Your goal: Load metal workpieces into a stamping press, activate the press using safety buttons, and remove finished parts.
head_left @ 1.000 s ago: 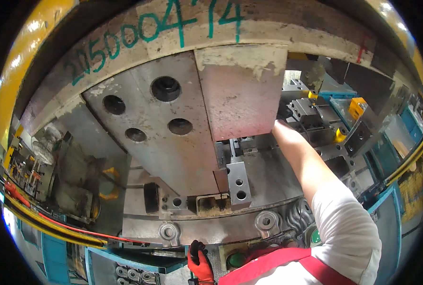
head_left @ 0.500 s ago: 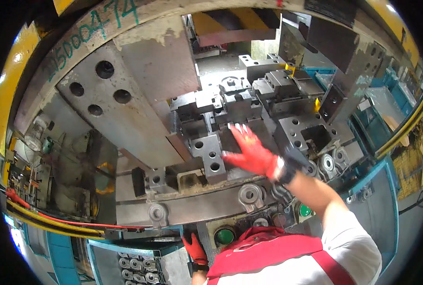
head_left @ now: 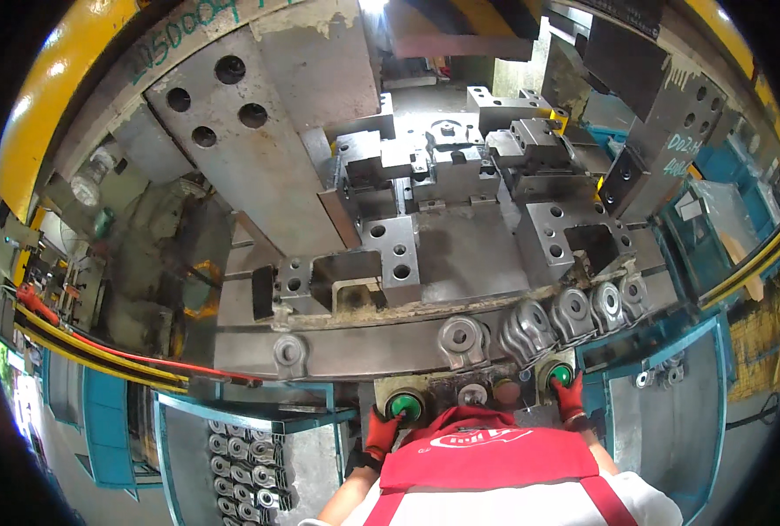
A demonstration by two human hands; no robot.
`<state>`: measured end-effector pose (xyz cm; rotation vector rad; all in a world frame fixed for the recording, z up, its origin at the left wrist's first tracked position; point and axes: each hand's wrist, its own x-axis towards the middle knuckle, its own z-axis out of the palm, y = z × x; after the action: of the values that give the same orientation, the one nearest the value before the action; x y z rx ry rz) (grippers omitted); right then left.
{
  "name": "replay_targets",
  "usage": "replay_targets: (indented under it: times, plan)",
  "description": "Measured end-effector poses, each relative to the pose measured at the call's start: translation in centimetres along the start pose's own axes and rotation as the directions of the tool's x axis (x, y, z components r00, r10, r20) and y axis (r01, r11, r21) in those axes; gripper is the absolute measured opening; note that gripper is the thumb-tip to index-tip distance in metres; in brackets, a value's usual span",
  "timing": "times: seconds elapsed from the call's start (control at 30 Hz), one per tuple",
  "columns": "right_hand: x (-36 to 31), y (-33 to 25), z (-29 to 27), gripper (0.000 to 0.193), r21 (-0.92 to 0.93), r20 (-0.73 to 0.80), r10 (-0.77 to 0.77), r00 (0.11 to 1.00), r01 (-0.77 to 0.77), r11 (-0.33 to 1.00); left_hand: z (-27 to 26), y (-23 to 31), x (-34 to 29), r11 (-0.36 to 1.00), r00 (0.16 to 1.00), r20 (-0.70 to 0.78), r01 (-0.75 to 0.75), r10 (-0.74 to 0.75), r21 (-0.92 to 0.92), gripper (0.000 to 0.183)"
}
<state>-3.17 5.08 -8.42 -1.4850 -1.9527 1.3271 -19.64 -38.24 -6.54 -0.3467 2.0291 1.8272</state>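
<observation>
At six o'clock, nearest to us, we see the red apron bib [head_left: 486, 456] over a white shirt, and our two red-gloved hands reach up from either side of it. Our left hand [head_left: 379, 432] sits at about seven o'clock of the control panel, its fingers laid against the lower edge of the left green button [head_left: 405, 405]; it grips nothing, and how far the fingers are curled we cannot tell from this angle. Our right hand [head_left: 570, 399] sits at about five o'clock, gloved fingertips resting on the right green button [head_left: 560, 376], likewise gripping nothing. Between the two buttons lie a small grey knob [head_left: 471, 394] and a reddish-brown button [head_left: 506, 391]. At eight o'clock, below the panel, a blue bin [head_left: 173, 421] holds rows of shiny metal parts [head_left: 243, 469]. Just beyond the buttons, a row of cast metal eyelet pieces [head_left: 565, 314] lines the curved press edge toward three o'clock. Farther on, at the centre, lies the steel die [head_left: 469, 254] with its bolted blocks, and at eleven o'clock a large grey plate with round holes [head_left: 232, 114] tilts overhead.
</observation>
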Motion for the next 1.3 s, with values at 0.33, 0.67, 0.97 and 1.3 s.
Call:
replay_targets:
  times: [0.33, 0.67, 0.97, 1.3]
  plan:
    - [2.6, -2.0, -2.0, 0.109, 0.006, 0.287, 0.094, 0.953, -0.1, 0.995, 1.8, 5.9, -1.8, 0.978, 0.978, -0.033, 0.206, -0.205, 0.021, 0.076]
    - [6.1, 4.9, -1.3, 0.109, -0.131, 0.28, -0.005, 0.96, 0.044, 0.99, 2.3, 2.1, -0.9, 0.998, 0.988, -0.141, 0.063, -0.063, -0.001, 0.076]
    - [1.1, -3.9, -1.6, 0.11, -0.335, 0.209, 0.046, 0.977, 0.028, 0.942, 2.1, 1.1, -1.3, 0.974, 0.953, -0.227, 0.17, -0.202, -0.152, 0.073]
    - [0.9, -1.5, -0.5, 0.111, -0.249, 0.131, -0.006, 0.991, 0.038, 0.968, 3.2, 12.1, -4.7, 0.417, 0.966, 0.104, -0.198, 0.236, 0.887, 0.074]
